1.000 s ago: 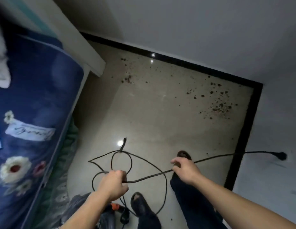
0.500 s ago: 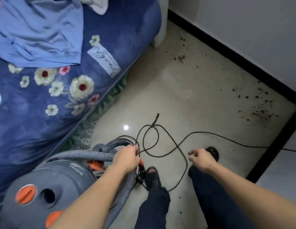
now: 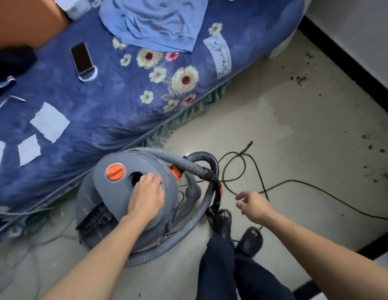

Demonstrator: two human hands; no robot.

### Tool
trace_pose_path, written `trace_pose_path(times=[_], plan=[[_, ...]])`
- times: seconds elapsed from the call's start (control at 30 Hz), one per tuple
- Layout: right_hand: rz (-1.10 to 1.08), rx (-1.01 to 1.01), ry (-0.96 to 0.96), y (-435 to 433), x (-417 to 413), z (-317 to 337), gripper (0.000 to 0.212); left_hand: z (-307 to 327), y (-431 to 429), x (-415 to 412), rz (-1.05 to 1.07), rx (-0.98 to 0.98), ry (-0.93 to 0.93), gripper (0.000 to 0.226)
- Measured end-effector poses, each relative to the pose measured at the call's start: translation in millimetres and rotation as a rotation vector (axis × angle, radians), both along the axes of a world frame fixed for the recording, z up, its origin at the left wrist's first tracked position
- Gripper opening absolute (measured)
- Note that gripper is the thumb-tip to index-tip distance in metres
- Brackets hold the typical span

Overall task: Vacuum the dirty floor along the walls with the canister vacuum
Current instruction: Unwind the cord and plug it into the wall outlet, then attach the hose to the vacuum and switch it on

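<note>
- Left hand (image 3: 146, 199) lies flat on top of the grey vacuum (image 3: 110, 195), fingers spread by the hole in the lid.
- Right hand (image 3: 254, 205) hovers near the hose (image 3: 188, 164), fingers loosely curled, holding nothing.
- Vacuum sits on the floor (image 3: 275, 118) just beside the bed (image 3: 102, 100); dirt (image 3: 299, 79) lies near the wall.

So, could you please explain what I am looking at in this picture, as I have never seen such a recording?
There is no robot here: a camera worn on a person's head looks down at their two bare hands. The left hand rests on top of the grey canister vacuum, near its orange knob. The right hand is relaxed and holds nothing, above the black cord that loops across the floor. Dark dirt lies near the wall. The vacuum's hose curls round it. At the left is a bed with a phone on it.
</note>
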State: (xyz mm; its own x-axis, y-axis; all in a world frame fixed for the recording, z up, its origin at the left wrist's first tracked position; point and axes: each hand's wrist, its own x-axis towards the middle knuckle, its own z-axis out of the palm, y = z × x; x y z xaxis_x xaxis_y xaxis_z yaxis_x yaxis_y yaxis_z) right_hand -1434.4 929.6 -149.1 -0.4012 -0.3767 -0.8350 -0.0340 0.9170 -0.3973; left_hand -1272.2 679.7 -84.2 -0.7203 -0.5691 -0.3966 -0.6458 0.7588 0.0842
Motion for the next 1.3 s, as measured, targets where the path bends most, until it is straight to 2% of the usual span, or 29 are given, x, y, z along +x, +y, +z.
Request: trace_pose_path(times=[0.07, 0.13, 0.27, 0.37, 0.53, 0.7, 0.77, 0.9, 1.07, 1.17, 1.3], plan=[[0.023, 0.009, 0.012, -12.2, 6.9, -4.1, 0.027, 0.4, -6.1, 11.4, -0.067, -0.118, 0.064, 0.035], [0.057, 0.034, 0.021, -27.5, 10.9, -9.1, 0.028, -0.1, -19.1, 22.0, -0.026, -0.180, 0.107, 0.041], [0.149, 0.062, 0.105, -75.9, 12.0, -25.7, 0.024, -15.1, -55.7, 52.8, 0.013, -0.180, 0.023, 0.060], [0.202, 0.067, 0.197, -125.4, 12.4, -51.7, 0.026, -29.0, -62.3, 64.6, -0.037, -0.164, 0.071, 0.060], [0.208, 0.098, 0.252, -198.7, 20.6, -104.4, 0.064, -37.1, -62.8, 68.2, -0.039, -0.184, 0.147, 0.056], [0.203, 0.124, 0.229, -212.8, 37.6, -133.9, 0.050, -38.5, -62.1, 66.9, -0.040, -0.167, 0.186, 0.056], [0.190, 0.082, 0.240, -205.9, 44.9, -126.5, 0.040, -38.8, -61.8, 67.2, -0.042, -0.154, 0.188, 0.057], [0.046, -0.057, 0.418, -202.8, 44.8, -88.0, 0.031, -35.5, -61.4, 65.7, -0.041, -0.121, 0.193, 0.057], [0.158, -0.033, 0.576, -223.2, 32.1, -34.9, 0.033, -31.5, -61.5, 65.8, -0.025, -0.106, 0.214, 0.055], [0.197, -0.059, 0.600, -228.0, 32.6, -19.4, 0.036, -31.2, -62.2, 66.8, -0.006, -0.092, 0.251, 0.054], [0.199, -0.092, 0.633, -232.7, 42.9, -7.6, 0.045, -29.9, -68.0, 77.8, 0.004, -0.053, 0.402, 0.044]])
